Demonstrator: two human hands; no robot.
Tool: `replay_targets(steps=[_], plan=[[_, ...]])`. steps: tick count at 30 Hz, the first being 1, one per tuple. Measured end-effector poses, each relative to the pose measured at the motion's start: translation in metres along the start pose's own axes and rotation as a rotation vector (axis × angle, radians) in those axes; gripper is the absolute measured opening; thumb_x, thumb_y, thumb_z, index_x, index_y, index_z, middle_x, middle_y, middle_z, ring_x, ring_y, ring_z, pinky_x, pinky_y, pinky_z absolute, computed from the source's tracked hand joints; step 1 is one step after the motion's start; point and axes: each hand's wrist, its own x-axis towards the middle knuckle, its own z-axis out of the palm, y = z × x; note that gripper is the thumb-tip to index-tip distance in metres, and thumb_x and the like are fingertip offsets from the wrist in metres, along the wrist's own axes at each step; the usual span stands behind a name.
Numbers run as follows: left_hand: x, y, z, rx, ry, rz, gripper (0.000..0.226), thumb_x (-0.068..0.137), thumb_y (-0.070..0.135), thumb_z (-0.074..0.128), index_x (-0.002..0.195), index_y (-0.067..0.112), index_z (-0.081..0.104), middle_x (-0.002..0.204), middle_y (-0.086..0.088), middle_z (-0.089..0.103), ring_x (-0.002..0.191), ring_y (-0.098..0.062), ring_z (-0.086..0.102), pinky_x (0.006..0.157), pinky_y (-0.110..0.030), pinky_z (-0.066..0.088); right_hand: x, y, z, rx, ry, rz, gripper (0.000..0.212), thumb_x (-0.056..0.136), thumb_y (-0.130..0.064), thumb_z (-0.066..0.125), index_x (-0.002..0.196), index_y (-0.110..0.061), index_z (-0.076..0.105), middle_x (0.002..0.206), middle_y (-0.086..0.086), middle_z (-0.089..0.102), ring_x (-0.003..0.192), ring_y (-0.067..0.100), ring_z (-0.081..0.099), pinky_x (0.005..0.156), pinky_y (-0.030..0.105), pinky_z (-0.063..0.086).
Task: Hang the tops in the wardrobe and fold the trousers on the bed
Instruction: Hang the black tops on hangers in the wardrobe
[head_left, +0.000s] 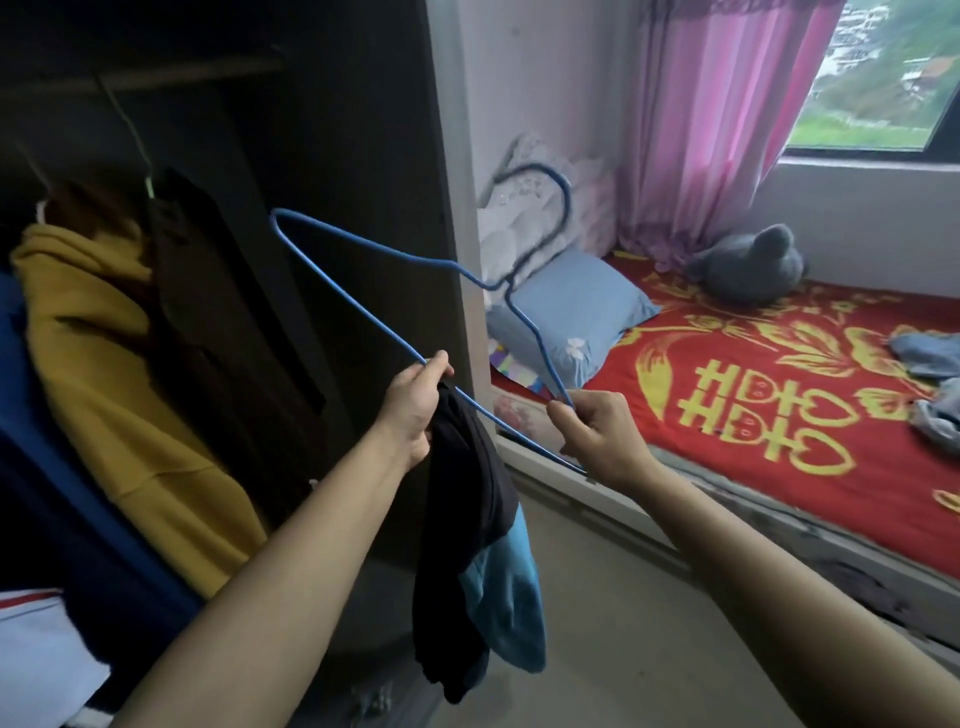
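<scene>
L hand (415, 400) pinches blue wire hanger (363, 306) w/ dark top (467, 499) bunched under; R hand (592, 431) pinches hanger's near corner, prob. steadying it to thread the top.

Blue hanger (363, 312), black-and-teal top (478, 545), red bedspread (779, 405) patterned yellow.

Bed (737, 431) holds blue pillow (571, 312), grey plush toy (748, 270), blue clothes (927, 356).

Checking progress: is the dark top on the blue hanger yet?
Not yet: the dark top hangs bunched from the left hand; the blue hanger is bare.
</scene>
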Motion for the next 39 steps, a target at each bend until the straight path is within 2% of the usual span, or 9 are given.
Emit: replay_targets(steps=[3, 5, 8, 12, 17, 21, 26, 33, 39], plan=[[-0.003, -0.006, 0.014, 0.214, -0.047, 0.166, 0.031, 0.097, 0.031, 0.060, 0.069, 0.019, 0.057, 0.059, 0.013, 0.055, 0.061, -0.002, 0.051, 0.060, -0.014, 0.043, 0.004, -0.008, -0.019, 0.139, -0.092, 0.035, 0.006, 0.087, -0.018, 0.068, 0.092, -0.017, 0.067, 0.072, 0.000, 0.065, 0.067, 0.019, 0.064, 0.067, 0.048, 0.057], [-0.005, -0.011, 0.020, 0.328, -0.103, 0.211, 0.027, 0.095, 0.029, 0.063, 0.071, 0.019, 0.059, 0.060, 0.013, 0.057, 0.056, 0.002, 0.052, 0.058, -0.012, 0.043, 0.009, -0.015, -0.028, 0.294, -0.112, 0.047, 0.022, 0.092, -0.023, 0.069, 0.114, -0.025, 0.063, 0.077, -0.010, 0.067, 0.069, 0.011, 0.066, 0.062, 0.033, 0.056], [-0.010, -0.009, 0.020, 0.395, -0.205, 0.146, 0.019, 0.088, 0.021, 0.073, 0.102, 0.018, 0.061, 0.091, 0.003, 0.065, 0.076, 0.002, 0.063, 0.062, -0.014, 0.047, 0.013, -0.022, -0.027, 0.398, -0.060, 0.068, 0.019, 0.103, -0.020, 0.054, 0.114, -0.010, 0.065, 0.063, -0.023, 0.063, 0.057, -0.006, 0.058, 0.053, 0.009, 0.043], [-0.018, -0.003, 0.019, 0.405, -0.235, 0.174, 0.051, 0.079, -0.001, 0.068, 0.122, 0.018, 0.050, 0.107, -0.006, 0.062, 0.080, -0.006, 0.063, 0.057, -0.014, 0.047, -0.003, -0.010, -0.014, 0.285, -0.070, 0.136, 0.005, 0.096, -0.023, 0.065, 0.093, -0.026, 0.066, 0.068, -0.023, 0.064, 0.063, -0.007, 0.057, 0.063, 0.018, 0.044], [-0.029, 0.002, 0.024, 0.290, -0.271, 0.293, 0.051, 0.078, -0.011, 0.058, 0.117, 0.021, 0.054, 0.101, -0.012, 0.064, 0.074, -0.007, 0.068, 0.063, -0.022, 0.053, -0.035, 0.003, 0.011, -0.218, -0.200, 0.353, 0.087, 0.050, -0.091, 0.065, 0.117, -0.037, 0.051, 0.109, -0.014, 0.069, 0.102, 0.013, 0.065, 0.086, 0.034, 0.053], [-0.032, 0.006, 0.028, 0.394, -0.279, 0.454, 0.057, 0.073, -0.010, 0.059, 0.114, 0.030, 0.055, 0.084, -0.002, 0.066, 0.068, -0.007, 0.067, 0.058, -0.016, 0.051, -0.042, 0.011, 0.016, -0.310, -0.197, 0.418, 0.056, 0.063, -0.056, 0.063, 0.111, -0.027, 0.061, 0.105, 0.002, 0.072, 0.104, 0.028, 0.065, 0.084, 0.037, 0.053], [-0.014, 0.004, 0.004, 0.830, 0.045, 0.553, 0.058, 0.069, -0.010, 0.061, 0.115, 0.025, 0.056, 0.078, 0.005, 0.057, 0.070, -0.007, 0.055, 0.062, -0.012, 0.040, -0.025, 0.023, -0.023, -0.306, -0.011, 0.409, 0.018, 0.077, -0.023, 0.060, 0.084, -0.013, 0.074, 0.075, 0.011, 0.071, 0.082, 0.032, 0.067, 0.067, 0.031, 0.047], [-0.001, -0.019, -0.018, 1.163, 0.046, 0.479, 0.010, 0.084, 0.014, 0.070, 0.090, 0.021, 0.073, 0.084, 0.001, 0.070, 0.080, -0.019, 0.066, 0.069, -0.026, 0.049, -0.007, 0.018, -0.047, -0.260, 0.063, 0.363, 0.019, 0.081, -0.018, 0.058, 0.064, -0.009, 0.060, 0.059, 0.009, 0.058, 0.067, 0.032, 0.057, 0.061, 0.035, 0.041], [-0.001, -0.022, -0.007, 0.585, -0.290, 0.079, 0.010, 0.086, 0.027, 0.075, 0.088, 0.019, 0.070, 0.071, 0.003, 0.070, 0.065, -0.010, 0.067, 0.049, -0.029, 0.055, -0.014, 0.022, -0.053, -0.143, 0.068, 0.445, 0.026, 0.085, -0.013, 0.055, 0.062, -0.003, 0.054, 0.061, 0.016, 0.055, 0.066, 0.031, 0.052, 0.063, 0.043, 0.043]])
